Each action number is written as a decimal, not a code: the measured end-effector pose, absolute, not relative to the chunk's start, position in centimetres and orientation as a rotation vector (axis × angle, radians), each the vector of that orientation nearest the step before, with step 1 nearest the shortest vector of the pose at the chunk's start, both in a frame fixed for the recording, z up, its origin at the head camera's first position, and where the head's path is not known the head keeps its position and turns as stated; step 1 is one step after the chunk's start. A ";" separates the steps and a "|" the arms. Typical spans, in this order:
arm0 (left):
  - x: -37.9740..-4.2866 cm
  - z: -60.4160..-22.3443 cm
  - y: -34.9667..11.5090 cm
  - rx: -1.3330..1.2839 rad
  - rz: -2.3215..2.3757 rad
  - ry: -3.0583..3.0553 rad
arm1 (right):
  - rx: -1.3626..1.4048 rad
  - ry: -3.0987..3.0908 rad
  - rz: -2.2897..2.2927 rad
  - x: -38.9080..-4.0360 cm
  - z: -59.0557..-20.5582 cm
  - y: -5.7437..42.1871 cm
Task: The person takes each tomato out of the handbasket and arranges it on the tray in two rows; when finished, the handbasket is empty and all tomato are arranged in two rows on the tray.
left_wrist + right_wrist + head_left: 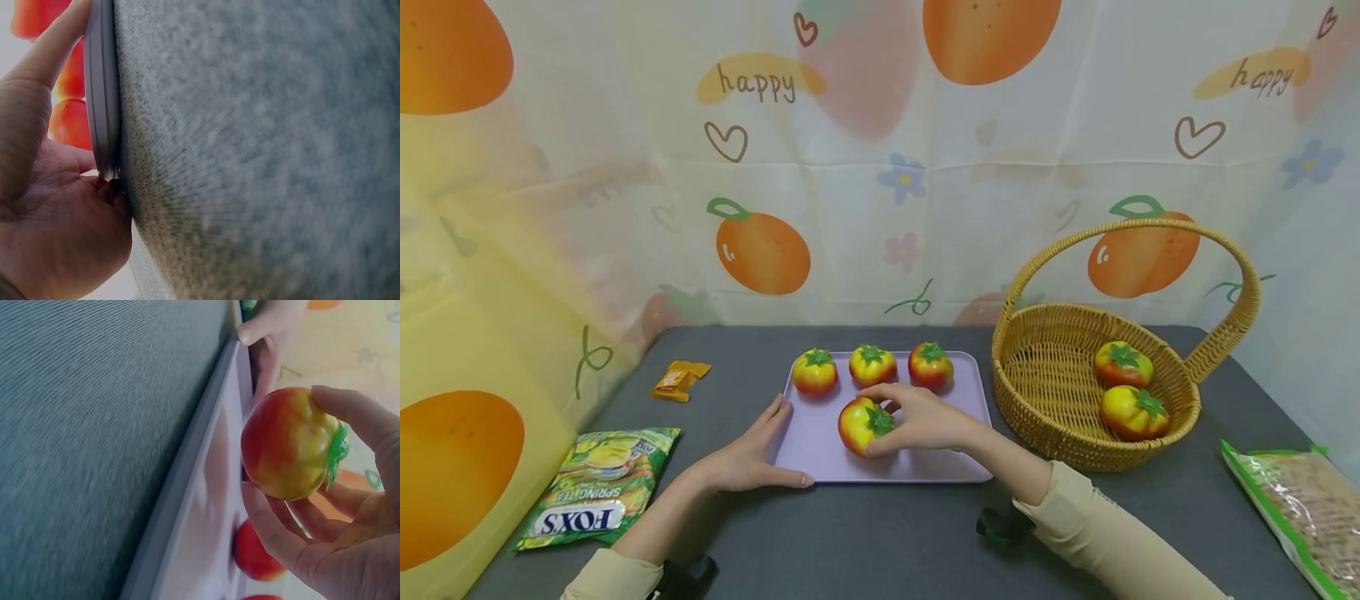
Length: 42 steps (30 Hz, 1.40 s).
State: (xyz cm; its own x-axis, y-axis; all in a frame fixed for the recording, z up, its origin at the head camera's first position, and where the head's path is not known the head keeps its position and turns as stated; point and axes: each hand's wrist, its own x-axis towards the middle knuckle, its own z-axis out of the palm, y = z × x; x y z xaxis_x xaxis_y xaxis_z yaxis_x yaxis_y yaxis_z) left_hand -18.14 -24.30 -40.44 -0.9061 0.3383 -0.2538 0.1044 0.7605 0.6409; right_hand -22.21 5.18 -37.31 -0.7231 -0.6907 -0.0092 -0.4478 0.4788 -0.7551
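My right hand (pixel 925 421) holds a red-and-yellow tomato (pixel 857 427) with a green star-shaped top, thumb on one side and fingers on the other, over the middle of the lilac tray (pixel 805 462). Whether this tomato touches the tray I cannot tell. At the tray's front left corner rests my left hand (pixel 748 458), fingers along the left side and thumb at the front edge. Three more tomatoes stand in a row along the tray's back: left (pixel 814 379), middle (pixel 872 371) and right (pixel 931 372). In the right wrist view, the held tomato (pixel 287 447) shows clearly between thumb and fingers.
A wicker basket (pixel 1030 400) with a tall handle stands right of the tray, two tomatoes (pixel 1131 410) inside it. On the left lie a green FOX'S candy bag (pixel 602 483) and a small orange packet (pixel 679 381). A green-edged clear bag (pixel 1307 508) lies far right.
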 end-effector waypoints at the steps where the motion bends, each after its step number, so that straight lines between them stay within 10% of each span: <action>1: -18.2 -40.4 -24.3 0.342 0.919 2.601 | -0.968 2.416 -1.094 -22.2 -37.4 4.9; 42: -18.0 -40.3 -24.6 0.355 0.972 2.556 | -0.998 2.433 -1.052 -22.2 -39.2 -1.5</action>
State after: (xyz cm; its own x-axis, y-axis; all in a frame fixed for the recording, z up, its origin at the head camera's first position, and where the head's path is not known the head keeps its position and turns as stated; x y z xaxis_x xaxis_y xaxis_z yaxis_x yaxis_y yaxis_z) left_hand -18.05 -24.61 -40.27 -0.8952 0.3622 -0.2598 0.0981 0.7286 0.6779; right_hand -22.17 -1.47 -39.17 -0.7101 -0.7041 -0.0055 -0.4782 0.4880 -0.7302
